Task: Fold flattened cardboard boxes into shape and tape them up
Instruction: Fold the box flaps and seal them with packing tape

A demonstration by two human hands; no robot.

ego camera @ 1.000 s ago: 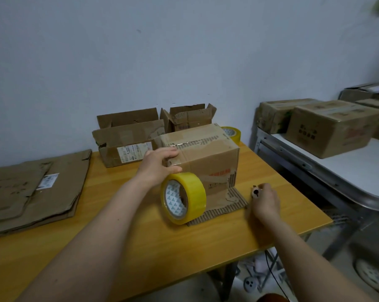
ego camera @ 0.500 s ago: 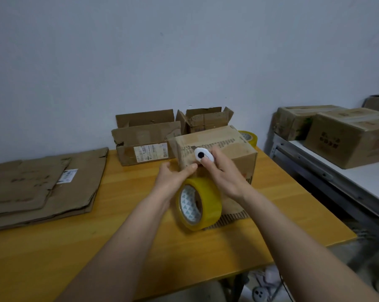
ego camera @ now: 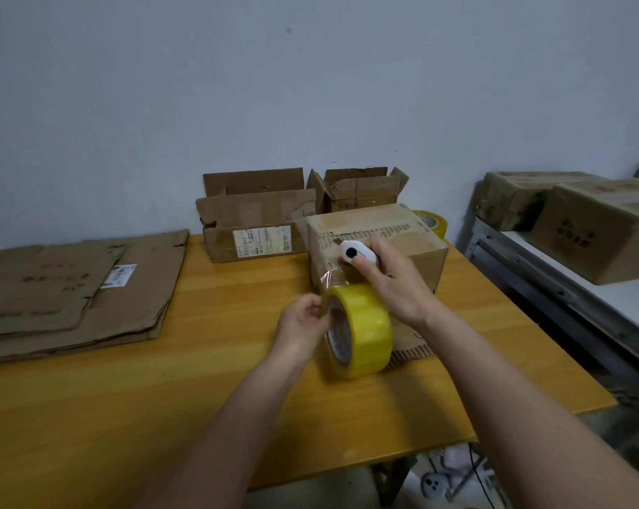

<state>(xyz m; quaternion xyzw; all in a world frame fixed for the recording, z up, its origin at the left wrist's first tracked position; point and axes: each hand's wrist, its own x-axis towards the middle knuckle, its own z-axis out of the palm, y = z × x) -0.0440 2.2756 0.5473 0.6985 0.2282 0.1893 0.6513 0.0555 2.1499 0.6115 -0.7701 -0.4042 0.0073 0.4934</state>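
Where pale wall [ego camera: 237, 86] backs the yellow wooden table [ego camera: 127, 416]: two tape rolls, left hand [ego camera: 303, 326] gripping one tape roll [ego camera: 358, 330]; right hand [ego camera: 391, 277] clutching white cutter [ego camera: 356, 253] against closed box [ego camera: 380, 236]; two open boxes.

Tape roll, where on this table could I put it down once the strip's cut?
Bare wood runs along the near edge of the table, and between the flat cardboard and the box. The back by the open boxes is crowded.

Tape roll [ego camera: 362, 326]: glossy yellow plastic film you can see light on.
Box [ego camera: 380, 236]: matt brown cardboard, creased.
Cutter [ego camera: 356, 253]: smooth white plastic in your grip.
Table [ego camera: 127, 416]: smooth wood-grain top, slight sheen.
Flattened boxes [ego camera: 72, 292]: dull, worn cardboard.
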